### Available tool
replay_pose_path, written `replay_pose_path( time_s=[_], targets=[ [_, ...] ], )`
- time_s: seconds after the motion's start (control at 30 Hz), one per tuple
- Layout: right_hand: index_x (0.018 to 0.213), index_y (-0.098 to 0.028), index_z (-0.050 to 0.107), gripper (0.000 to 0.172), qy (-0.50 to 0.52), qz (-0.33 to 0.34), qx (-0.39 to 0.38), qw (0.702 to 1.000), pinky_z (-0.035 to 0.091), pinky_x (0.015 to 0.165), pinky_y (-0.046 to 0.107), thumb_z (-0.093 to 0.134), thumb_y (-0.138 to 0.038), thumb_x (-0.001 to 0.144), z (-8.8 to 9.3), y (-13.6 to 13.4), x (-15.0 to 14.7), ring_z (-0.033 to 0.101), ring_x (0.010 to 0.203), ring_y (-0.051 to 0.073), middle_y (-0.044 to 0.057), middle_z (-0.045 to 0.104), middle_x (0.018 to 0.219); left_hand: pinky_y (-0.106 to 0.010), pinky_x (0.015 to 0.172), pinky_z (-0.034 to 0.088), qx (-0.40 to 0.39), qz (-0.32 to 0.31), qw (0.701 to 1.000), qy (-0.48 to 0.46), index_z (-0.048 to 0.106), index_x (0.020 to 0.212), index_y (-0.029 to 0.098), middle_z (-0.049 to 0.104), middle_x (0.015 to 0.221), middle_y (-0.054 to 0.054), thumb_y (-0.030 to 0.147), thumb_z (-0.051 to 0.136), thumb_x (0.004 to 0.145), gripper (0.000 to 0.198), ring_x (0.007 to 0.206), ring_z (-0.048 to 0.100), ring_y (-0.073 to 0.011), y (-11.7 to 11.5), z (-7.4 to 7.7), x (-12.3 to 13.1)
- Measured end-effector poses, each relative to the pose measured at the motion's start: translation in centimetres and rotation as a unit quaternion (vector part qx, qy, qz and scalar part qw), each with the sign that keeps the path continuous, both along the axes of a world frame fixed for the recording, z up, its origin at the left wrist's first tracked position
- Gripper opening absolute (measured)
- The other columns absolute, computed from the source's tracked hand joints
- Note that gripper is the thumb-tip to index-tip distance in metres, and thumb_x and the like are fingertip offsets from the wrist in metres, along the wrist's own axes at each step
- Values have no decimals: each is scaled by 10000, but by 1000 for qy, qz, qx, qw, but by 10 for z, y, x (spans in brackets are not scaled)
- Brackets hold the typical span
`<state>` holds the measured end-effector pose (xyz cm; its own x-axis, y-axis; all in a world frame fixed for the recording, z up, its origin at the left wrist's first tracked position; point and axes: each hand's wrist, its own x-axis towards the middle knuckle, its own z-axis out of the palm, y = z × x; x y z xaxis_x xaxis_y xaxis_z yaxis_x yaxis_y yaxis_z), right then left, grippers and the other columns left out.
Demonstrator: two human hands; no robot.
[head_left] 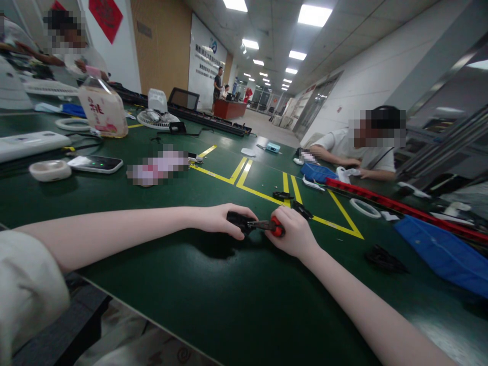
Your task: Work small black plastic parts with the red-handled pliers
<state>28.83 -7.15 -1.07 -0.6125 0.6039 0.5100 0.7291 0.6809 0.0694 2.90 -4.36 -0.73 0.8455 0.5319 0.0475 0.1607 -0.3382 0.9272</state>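
Observation:
My left hand (pixel 223 219) is closed round a small black plastic part (pixel 239 222), held just above the green table. Facing it, my right hand (pixel 293 231) grips red-handled pliers (pixel 277 226). Their narrow metal jaws reach left and meet the end of the black part. Whether the jaws are clamped on it I cannot tell. Just beyond my right hand lie two more small black parts (pixel 282 195) (pixel 302 209) by the yellow tape lines. Another dark cluster of black pieces (pixel 385 258) lies right of my right forearm.
A blue tray (pixel 444 254) and a long red strip (pixel 404 210) occupy the right side. A phone (pixel 95 163), a white case (pixel 50 170) and a peach drink bottle (pixel 103 107) stand left. Across the table a co-worker (pixel 366 147) handles a white part. Yellow tape (pixel 263 194) marks the tabletop.

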Motion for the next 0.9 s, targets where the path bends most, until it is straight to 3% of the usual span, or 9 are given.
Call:
replay_pose_path(
  time_s=[0.9],
  targets=[
    [785, -223, 456, 154, -11, 10, 1, 1000, 400, 631, 328, 606, -247, 758, -2, 1, 0, 511, 699, 207, 47, 556, 753, -336, 934, 432, 10, -4, 1000, 11, 601, 1221, 199, 606, 1137, -31, 246, 731, 744, 497, 1078, 551, -234, -2, 2, 1]
  ],
)
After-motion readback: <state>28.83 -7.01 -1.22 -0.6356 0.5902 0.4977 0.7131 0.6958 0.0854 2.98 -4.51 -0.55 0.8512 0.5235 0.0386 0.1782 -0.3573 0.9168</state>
